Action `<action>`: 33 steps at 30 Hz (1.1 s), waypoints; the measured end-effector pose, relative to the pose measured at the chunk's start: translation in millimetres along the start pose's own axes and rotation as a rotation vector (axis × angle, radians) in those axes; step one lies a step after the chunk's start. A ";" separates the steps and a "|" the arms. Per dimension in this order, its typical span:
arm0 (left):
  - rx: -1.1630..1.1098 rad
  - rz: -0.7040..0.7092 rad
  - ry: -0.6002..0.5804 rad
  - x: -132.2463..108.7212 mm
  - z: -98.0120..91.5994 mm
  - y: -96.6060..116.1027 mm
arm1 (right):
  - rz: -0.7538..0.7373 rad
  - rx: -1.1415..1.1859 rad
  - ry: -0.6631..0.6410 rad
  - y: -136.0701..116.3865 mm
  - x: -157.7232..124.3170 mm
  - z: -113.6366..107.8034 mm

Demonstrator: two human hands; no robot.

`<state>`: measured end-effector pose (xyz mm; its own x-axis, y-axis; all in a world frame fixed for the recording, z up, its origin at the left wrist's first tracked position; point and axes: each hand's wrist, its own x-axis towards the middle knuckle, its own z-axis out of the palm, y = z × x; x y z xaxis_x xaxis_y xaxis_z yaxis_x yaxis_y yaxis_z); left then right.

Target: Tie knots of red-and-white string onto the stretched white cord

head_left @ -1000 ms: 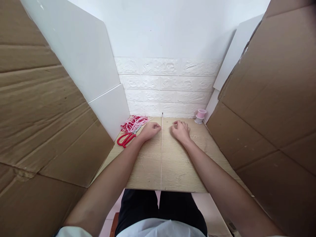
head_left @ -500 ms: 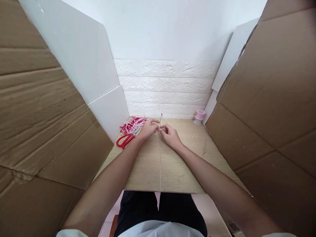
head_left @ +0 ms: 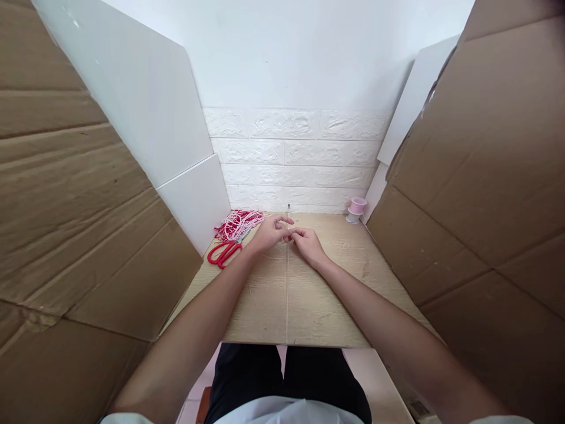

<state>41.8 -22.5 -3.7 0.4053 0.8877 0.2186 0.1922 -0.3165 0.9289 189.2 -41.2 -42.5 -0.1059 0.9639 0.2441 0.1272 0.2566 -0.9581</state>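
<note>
A thin pale cord runs straight down the table from a small dark nail-like peg at the back to the front edge. My left hand is at the cord, its thumb and fingers pinched on a strand while the index finger reaches over the line. From the other side, my right hand pinches at the same spot, fingertips meeting those of the left. The exact strand in the fingers is mostly hidden. Below them, the cord lies taut along the wood.
Red-handled scissors lie left of my left forearm, beside a tangled pile of red and white cords. Two stacked spools, pink above white, stand at the back right. Cardboard walls flank the wooden table.
My right hand has closed in toward the left until the fingertips meet at the cord. The left hand has shifted slightly right, its index finger now crossing the line.
</note>
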 end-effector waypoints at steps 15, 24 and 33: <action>-0.028 0.055 -0.022 -0.9 0.0 8.6 | 0.045 0.195 0.005 -17.6 -9.5 5.3; -0.001 0.052 -0.035 1.5 -1.8 2.0 | 0.430 0.648 -0.128 -35.2 -15.9 5.6; -0.122 0.000 -0.019 -3.0 -0.6 11.3 | 0.458 0.813 -0.242 -45.8 -16.9 0.0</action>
<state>42.2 -28.5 6.3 0.4219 0.8811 0.2138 0.0824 -0.2721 0.9587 185.2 -69.2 -2.8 -0.4277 0.8946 -0.1298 -0.5062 -0.3559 -0.7856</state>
